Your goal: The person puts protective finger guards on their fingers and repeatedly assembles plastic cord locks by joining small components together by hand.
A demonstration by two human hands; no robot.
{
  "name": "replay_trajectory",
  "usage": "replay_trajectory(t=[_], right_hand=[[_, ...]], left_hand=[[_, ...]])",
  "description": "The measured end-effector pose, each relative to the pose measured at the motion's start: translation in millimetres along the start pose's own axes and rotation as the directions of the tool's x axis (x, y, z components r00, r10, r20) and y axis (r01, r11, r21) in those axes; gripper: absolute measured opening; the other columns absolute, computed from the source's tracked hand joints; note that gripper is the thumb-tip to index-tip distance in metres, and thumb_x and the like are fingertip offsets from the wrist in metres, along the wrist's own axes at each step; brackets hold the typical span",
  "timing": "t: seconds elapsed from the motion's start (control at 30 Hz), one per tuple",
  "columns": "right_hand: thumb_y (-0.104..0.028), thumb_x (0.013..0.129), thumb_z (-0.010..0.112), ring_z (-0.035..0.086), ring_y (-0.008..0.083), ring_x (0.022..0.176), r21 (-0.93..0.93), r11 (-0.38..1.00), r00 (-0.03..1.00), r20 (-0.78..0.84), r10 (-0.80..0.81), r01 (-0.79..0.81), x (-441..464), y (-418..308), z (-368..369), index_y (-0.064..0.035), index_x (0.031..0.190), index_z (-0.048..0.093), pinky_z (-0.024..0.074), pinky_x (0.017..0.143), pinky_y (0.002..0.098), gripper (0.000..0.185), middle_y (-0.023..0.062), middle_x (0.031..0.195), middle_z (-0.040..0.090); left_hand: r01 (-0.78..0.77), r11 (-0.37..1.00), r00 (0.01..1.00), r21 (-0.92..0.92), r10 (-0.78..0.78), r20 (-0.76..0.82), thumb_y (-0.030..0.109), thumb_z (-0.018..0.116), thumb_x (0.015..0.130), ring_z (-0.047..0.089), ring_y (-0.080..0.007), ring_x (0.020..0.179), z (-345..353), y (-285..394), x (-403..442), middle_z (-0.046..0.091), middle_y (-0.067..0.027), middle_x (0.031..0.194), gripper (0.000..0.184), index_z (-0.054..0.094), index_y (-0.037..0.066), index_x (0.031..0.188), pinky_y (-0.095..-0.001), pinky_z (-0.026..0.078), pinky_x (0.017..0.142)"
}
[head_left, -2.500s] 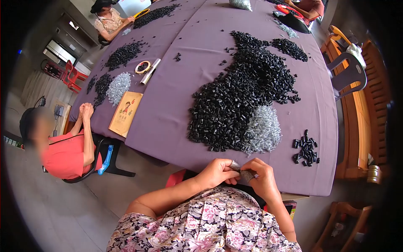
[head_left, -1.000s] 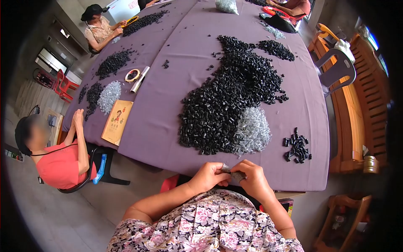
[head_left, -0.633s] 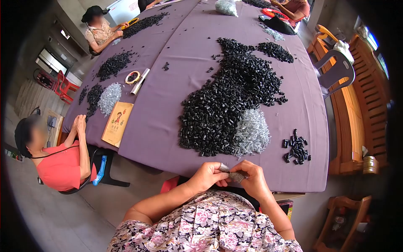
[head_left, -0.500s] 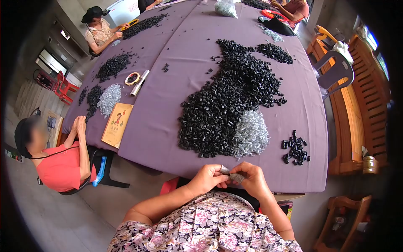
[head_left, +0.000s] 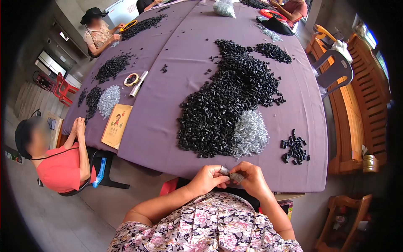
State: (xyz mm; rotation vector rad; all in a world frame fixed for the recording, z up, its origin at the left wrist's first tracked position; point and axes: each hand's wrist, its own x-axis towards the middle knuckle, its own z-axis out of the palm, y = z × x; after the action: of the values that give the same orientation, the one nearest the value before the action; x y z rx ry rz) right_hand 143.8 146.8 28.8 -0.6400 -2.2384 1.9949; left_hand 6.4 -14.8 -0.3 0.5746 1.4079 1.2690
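My left hand (head_left: 208,178) and my right hand (head_left: 251,176) meet at the table's near edge, fingers pinched together. Grey wrapping covers a fingertip on each hand. Whatever is between the fingers is too small to make out. Just beyond them lies a large heap of black plastic pieces (head_left: 210,122), with a pile of clear, shiny small pieces (head_left: 250,133) against its near right side. A small group of black pieces (head_left: 295,148) sits apart on the right.
On the purple tablecloth (head_left: 155,122) are a booklet (head_left: 116,126), a tape roll (head_left: 131,80), a silvery roll (head_left: 139,84) and a clear bag (head_left: 224,8). A person in red (head_left: 63,168) sits at left; others sit at the far side. A grey chair (head_left: 336,73) stands right.
The view has shifted, so the table and piles appear further left than in the earliest frame. My hands stay together at the edge, with small finger movements.
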Motion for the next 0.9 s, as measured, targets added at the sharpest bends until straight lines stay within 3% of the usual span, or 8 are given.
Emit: replay_trajectory(t=[0.13,0.23,0.33,0.53,0.7,0.9], right_hand=[[0.01,0.082,0.07,0.071,0.0205,0.085,-0.02,0.999,0.999,0.001,-0.051,0.051,1.2,6.0,0.5,0.0039,0.1,0.072,0.0568,0.074,0.0323,0.02,0.0111,0.093,0.066],[0.011,0.089,0.066,0.068,0.0133,0.079,0.017,0.999,0.999,0.003,-0.036,0.036,6.0,4.8,2.1,0.0058,0.099,0.07,0.0557,0.072,0.0278,0.012,0.0057,0.09,0.066],[0.008,0.09,0.067,0.067,0.0126,0.079,-0.048,0.995,0.996,-0.006,-0.087,0.087,4.5,-0.3,2.3,0.005,0.099,0.07,0.055,0.071,0.0273,0.009,0.0053,0.09,0.067],[0.007,0.089,0.069,0.069,0.0147,0.083,0.12,0.991,0.998,0.04,0.054,-0.058,2.4,-3.2,-1.7,0.0042,0.1,0.069,0.0566,0.073,0.0294,0.011,0.0068,0.093,0.068],[0.0,0.094,0.069,0.064,0.0093,0.077,0.235,0.972,0.998,-0.046,0.031,-0.019,4.5,15.2,-0.1,0.0015,0.102,0.067,0.0534,0.068,0.0248,0.008,0.0034,0.088,0.069],[0.006,0.093,0.064,0.069,0.0115,0.076,0.458,0.889,0.995,-0.094,0.043,0.005,-3.9,18.4,-6.0,0.0028,0.102,0.069,0.0563,0.068,0.0241,0.011,0.0047,0.089,0.07]], left_hand=[[0.002,1.0,1.0,-0.022,-0.002,0.005,0.011,0.067,0.099,0.07,-0.0116,0.077,-1.9,-0.1,1.0,0.074,-0.0061,0.094,0.016,0.069,0.001,0.111,-0.0244,0.055,0.069],[-0.001,1.0,1.0,-0.013,0.002,0.009,0.011,0.067,0.099,0.07,-0.0118,0.077,-3.3,-1.2,2.2,0.074,-0.0062,0.094,0.016,0.069,0.001,0.111,-0.0245,0.055,0.069],[0.01,1.0,1.0,-0.024,-0.009,0.004,0.01,0.067,0.099,0.07,-0.0121,0.077,-4.3,-0.6,1.6,0.074,-0.0067,0.095,0.016,0.069,0.001,0.111,-0.0245,0.055,0.069],[-0.031,0.997,0.998,-0.076,0.028,-0.048,0.009,0.067,0.098,0.069,-0.0121,0.077,-1.3,2.6,1.6,0.074,-0.0076,0.095,0.015,0.068,-0.001,0.109,-0.0246,0.056,0.07],[-0.06,0.995,0.997,-0.079,0.055,-0.058,0.005,0.066,0.098,0.069,-0.0116,0.075,0.8,10.9,-0.8,0.074,-0.0079,0.092,0.014,0.068,-0.002,0.11,-0.0259,0.057,0.07],[-0.046,0.983,0.995,-0.179,0.03,-0.092,0.002,0.063,0.099,0.07,-0.0123,0.084,2.8,31.1,-8.8,0.074,-0.0111,0.103,0.02,0.065,-0.003,0.118,-0.0279,0.059,0.081]])
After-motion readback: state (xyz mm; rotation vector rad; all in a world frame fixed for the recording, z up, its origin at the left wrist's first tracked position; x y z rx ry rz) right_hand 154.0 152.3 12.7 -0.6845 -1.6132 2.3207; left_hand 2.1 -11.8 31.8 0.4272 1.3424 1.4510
